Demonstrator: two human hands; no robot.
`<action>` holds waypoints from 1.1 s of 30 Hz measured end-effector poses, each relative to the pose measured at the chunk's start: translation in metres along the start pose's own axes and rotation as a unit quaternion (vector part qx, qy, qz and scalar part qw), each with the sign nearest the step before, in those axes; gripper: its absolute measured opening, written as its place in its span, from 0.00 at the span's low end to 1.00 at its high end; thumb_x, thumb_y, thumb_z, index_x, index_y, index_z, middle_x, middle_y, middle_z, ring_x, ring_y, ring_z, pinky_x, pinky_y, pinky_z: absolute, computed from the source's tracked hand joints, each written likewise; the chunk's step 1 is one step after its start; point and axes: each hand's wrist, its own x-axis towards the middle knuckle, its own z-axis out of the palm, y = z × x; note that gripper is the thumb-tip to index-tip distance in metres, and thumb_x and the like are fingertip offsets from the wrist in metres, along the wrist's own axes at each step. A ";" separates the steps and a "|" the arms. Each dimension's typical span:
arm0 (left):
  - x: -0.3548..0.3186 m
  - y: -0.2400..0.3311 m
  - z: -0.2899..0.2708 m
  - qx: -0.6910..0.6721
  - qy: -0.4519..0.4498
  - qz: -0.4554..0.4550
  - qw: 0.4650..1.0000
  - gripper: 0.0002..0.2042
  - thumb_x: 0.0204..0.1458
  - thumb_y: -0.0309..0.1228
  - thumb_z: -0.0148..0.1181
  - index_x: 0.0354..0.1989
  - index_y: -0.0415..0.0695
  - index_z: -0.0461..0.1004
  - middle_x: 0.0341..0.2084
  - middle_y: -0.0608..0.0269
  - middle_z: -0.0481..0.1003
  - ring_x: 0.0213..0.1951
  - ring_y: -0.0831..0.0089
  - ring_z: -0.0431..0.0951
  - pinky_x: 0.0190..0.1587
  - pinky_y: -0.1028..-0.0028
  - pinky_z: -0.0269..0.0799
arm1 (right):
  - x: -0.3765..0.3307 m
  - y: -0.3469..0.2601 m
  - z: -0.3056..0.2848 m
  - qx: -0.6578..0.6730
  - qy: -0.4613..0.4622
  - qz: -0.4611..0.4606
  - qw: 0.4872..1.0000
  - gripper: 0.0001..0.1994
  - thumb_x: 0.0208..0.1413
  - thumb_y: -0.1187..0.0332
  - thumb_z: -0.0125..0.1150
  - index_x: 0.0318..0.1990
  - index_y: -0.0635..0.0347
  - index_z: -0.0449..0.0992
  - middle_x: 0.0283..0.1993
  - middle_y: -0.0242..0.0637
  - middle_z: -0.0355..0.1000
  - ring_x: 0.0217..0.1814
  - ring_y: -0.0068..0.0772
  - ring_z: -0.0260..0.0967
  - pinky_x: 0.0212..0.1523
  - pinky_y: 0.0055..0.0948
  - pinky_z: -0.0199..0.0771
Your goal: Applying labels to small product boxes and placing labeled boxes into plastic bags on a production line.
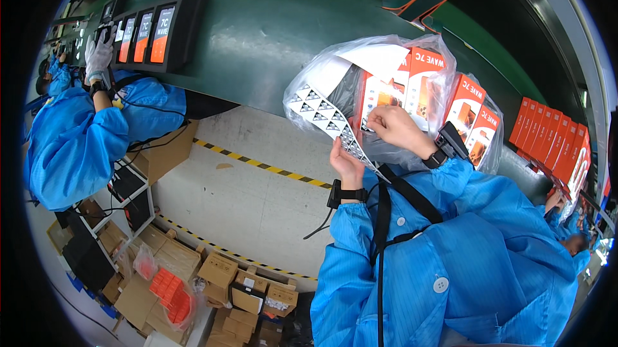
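Observation:
My left hand [346, 163] grips the lower end of a long white sheet of black triangle stickers [320, 114]. My right hand [394, 127] pinches at the same sheet's edge, just right of the left hand, with its fingers closed on it. Both hands are bare, with black bands on the wrists and blue sleeves. Right behind the hands, a clear plastic bag [335, 67] holding orange-and-white boxes [421, 76] rests on the dark green conveyor belt [270, 31]. A second bag of the same boxes [473, 118] lies beside it to the right.
At the left, a person in a blue coat reaches a white-gloved hand [100, 51] to black trays with orange boxes [151, 35] on the belt. A row of orange boxes [553, 144] stands at the right. Cardboard boxes [219, 273] crowd the floor beyond yellow-black tape [257, 163].

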 end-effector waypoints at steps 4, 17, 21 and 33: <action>0.000 -0.002 -0.002 -0.006 -0.004 -0.004 1.000 0.26 0.58 0.36 0.38 0.61 0.31 0.54 0.61 0.49 0.59 0.65 0.60 0.57 0.65 0.66 0.51 | 0.000 -0.004 -0.003 0.000 -0.010 0.017 1.000 0.07 0.47 0.70 0.57 0.28 0.66 0.74 0.24 0.46 0.71 0.28 0.47 0.71 0.31 0.38 0.69; -0.008 -0.004 -0.003 0.015 -0.017 0.023 0.999 0.22 0.59 0.34 0.40 0.60 0.35 0.57 0.57 0.50 0.64 0.59 0.59 0.64 0.62 0.62 0.58 | -0.005 0.006 0.005 -0.032 0.116 -0.050 0.991 0.13 0.45 0.68 0.65 0.28 0.63 0.65 0.25 0.43 0.64 0.25 0.42 0.66 0.27 0.35 0.66; -0.023 0.010 0.016 0.082 -0.050 0.082 0.992 0.20 0.60 0.34 0.44 0.59 0.38 0.59 0.53 0.54 0.67 0.55 0.61 0.68 0.58 0.58 0.63 | -0.027 0.008 -0.013 0.050 0.075 0.031 0.995 0.13 0.44 0.70 0.64 0.33 0.62 0.65 0.29 0.41 0.64 0.28 0.41 0.64 0.31 0.34 0.66; 0.018 0.010 0.050 0.458 -0.137 0.059 0.876 0.18 0.62 0.32 0.45 0.55 0.31 0.63 0.50 0.55 0.70 0.49 0.72 0.70 0.52 0.73 0.63 | -0.087 0.072 -0.034 -0.020 0.328 0.074 0.942 0.28 0.44 0.70 0.62 0.53 0.73 0.60 0.53 0.61 0.59 0.57 0.58 0.55 0.58 0.45 0.57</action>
